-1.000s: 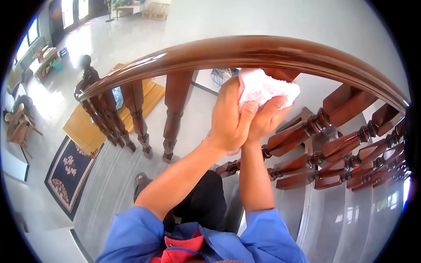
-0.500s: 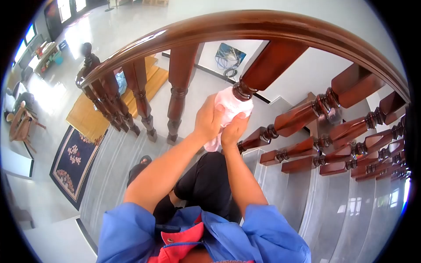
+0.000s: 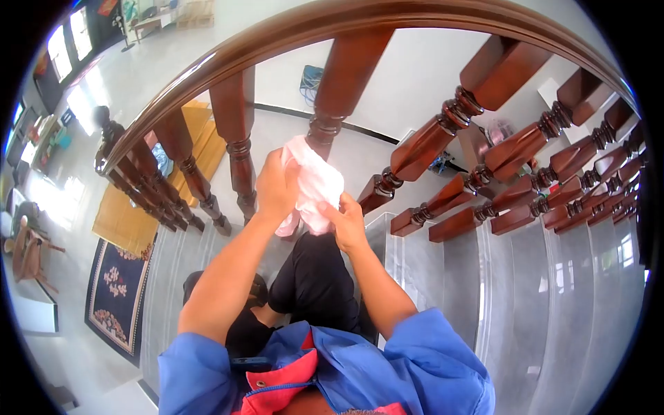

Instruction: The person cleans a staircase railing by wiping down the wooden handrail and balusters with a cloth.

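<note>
Cloth (image 3: 319, 185), bunched in my curled left hand (image 3: 276, 188) and pinched by my right hand (image 3: 350, 223), partly covers the baluster (image 3: 351, 77) below the handrail (image 3: 387, 14), seemingly midway down; which balusters are finished, I cannot tell.

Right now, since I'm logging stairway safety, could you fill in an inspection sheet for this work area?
Surface: grey stairs, glossy with reflections.
Job's things: pink cloth at a wooden baluster; contact unclear.
Clutter: blue item on yellow boards, beyond the balusters.
Hands: left hand and right hand both hold the cloth.
Cables: thin, tangled cables beyond the balusters.
Surroundings: curved handrail above; patterned rug and wooden chair at left.
</note>
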`<action>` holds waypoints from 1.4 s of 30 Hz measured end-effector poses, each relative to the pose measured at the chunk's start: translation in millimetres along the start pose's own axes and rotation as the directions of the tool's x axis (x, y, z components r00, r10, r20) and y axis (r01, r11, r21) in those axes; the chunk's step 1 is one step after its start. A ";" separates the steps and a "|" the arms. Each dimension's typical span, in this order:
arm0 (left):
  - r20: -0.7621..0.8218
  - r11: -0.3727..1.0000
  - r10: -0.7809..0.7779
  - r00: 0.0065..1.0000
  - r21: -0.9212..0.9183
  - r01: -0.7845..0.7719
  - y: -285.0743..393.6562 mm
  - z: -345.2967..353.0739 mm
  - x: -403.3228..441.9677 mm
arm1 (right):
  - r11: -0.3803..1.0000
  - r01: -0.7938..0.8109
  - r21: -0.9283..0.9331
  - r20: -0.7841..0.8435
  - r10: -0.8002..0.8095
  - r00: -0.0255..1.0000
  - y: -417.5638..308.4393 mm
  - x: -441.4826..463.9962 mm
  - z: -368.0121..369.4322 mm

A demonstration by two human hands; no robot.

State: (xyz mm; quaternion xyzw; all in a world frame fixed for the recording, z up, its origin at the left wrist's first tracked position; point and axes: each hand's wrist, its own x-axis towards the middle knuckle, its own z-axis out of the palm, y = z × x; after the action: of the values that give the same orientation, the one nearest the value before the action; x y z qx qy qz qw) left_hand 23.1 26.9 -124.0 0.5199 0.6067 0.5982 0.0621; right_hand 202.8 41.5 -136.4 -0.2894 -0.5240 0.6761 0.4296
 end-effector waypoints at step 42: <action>0.385 0.935 0.290 0.876 -0.310 -0.173 38.0 128.6 -28.4 | 0.634 0.651 -0.418 -0.133 -0.751 0.646 -10.2 30.9 -98.4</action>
State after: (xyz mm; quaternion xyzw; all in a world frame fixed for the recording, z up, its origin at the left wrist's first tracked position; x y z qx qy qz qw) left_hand 146.7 82.2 -145.1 0.6937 0.4255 0.5496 0.1890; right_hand 274.1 114.9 -152.7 -0.2252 -0.6308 0.3025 0.6782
